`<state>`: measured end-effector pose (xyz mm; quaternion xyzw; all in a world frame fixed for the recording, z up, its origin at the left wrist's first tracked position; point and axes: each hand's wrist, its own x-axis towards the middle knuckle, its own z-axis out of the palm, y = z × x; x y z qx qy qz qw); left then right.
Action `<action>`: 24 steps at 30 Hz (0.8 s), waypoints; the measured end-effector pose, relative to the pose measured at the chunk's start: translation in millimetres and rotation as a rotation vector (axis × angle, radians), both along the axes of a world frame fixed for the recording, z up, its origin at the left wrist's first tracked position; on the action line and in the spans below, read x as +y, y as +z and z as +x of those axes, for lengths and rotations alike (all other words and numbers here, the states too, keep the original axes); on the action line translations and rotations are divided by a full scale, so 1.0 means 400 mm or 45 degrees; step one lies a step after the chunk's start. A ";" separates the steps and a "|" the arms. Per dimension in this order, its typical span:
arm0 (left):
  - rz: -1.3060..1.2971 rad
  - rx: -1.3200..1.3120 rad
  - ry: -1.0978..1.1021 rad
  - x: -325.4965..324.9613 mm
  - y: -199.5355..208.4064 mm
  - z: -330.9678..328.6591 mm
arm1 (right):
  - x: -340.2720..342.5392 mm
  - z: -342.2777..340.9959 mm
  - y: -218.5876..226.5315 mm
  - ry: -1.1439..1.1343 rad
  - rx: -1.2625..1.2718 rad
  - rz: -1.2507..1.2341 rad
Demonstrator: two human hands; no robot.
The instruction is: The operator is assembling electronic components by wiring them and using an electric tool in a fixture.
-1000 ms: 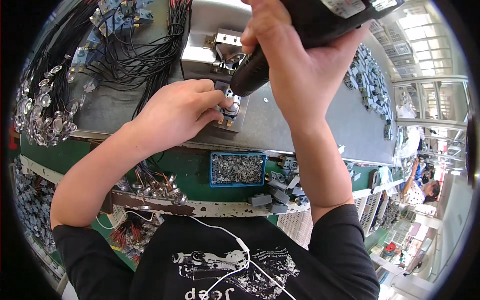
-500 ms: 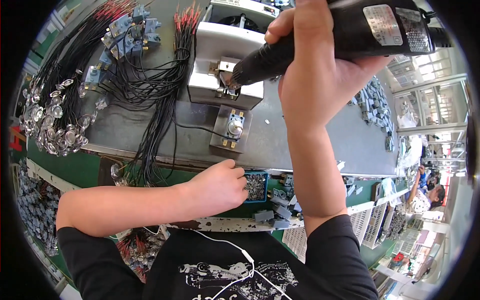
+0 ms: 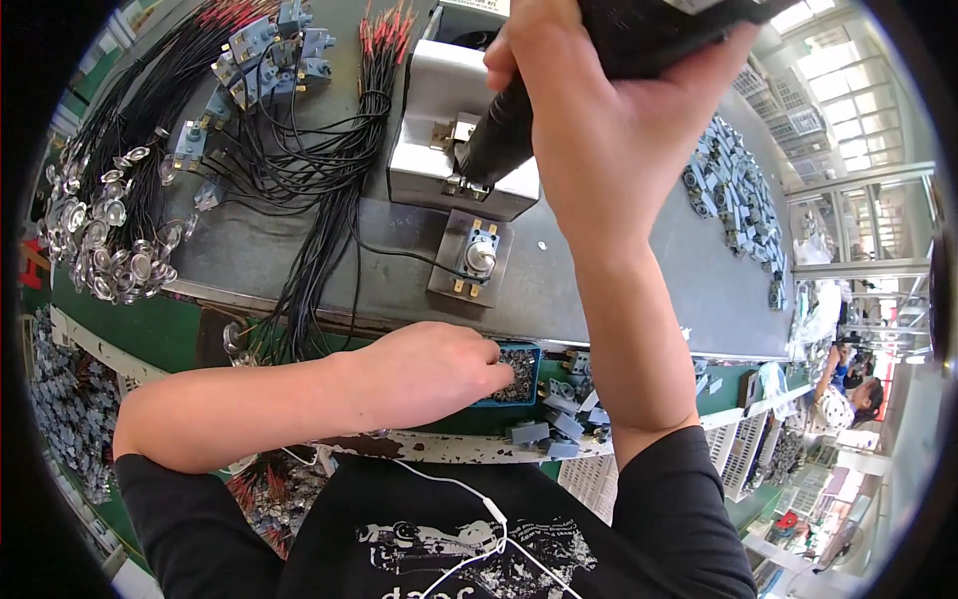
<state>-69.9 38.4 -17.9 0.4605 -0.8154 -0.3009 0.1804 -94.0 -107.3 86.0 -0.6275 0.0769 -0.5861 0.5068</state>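
My right hand (image 3: 609, 150) is wrapped round a thick black electric screwdriver (image 3: 639, 40). The driver's nose reaches down to the front outlet of a white screw feeder box (image 3: 449, 80); the bit itself is hard to see. Just in front of that box, a grey thermostat-like part (image 3: 481, 255) with brass tabs and a round metal cap rests on a metal block (image 3: 442, 280), a black wire running to it. My left hand (image 3: 439, 369) is curled at a small blue tray (image 3: 539, 367) of tiny metal pieces. Its fingertips are bent together, and anything between them is hidden.
Black wires with red ends (image 3: 374, 110) lie bundled left of the feeder. Grey parts with silver discs (image 3: 120, 240) fill the far left. More grey parts (image 3: 738, 200) are piled at the right. Loose grey parts (image 3: 564, 414) lie beside the tray. Another person (image 3: 838, 404) sits far right.
My right hand and the screwdriver have shifted left, tilting the driver more upright at the feeder. My left hand has slid slightly right over the tray, its fingers reaching further in.
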 end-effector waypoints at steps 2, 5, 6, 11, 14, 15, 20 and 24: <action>-0.103 0.060 0.058 0.006 0.009 0.019 | 0.027 -0.033 -0.002 0.062 -0.009 0.088; -0.404 0.096 0.344 -0.005 0.058 0.072 | 0.036 -0.097 0.028 -0.143 0.405 0.202; -0.533 0.070 0.454 -0.023 0.059 0.100 | 0.032 -0.119 0.024 -0.152 0.410 0.194; -0.618 -0.104 0.582 -0.059 0.045 0.121 | 0.025 -0.186 0.010 -0.093 0.383 0.149; -0.565 -0.146 0.584 -0.063 0.018 0.110 | 0.034 -0.228 0.002 -0.043 0.363 0.115; -0.562 -0.143 0.583 -0.064 0.010 0.110 | 0.041 -0.230 -0.004 -0.027 0.356 0.102; -0.463 -0.100 0.630 -0.068 0.003 0.098 | 0.034 -0.238 -0.020 0.067 0.302 0.035; -0.459 -0.046 0.670 -0.073 -0.008 0.096 | 0.019 -0.231 -0.031 0.156 0.254 -0.023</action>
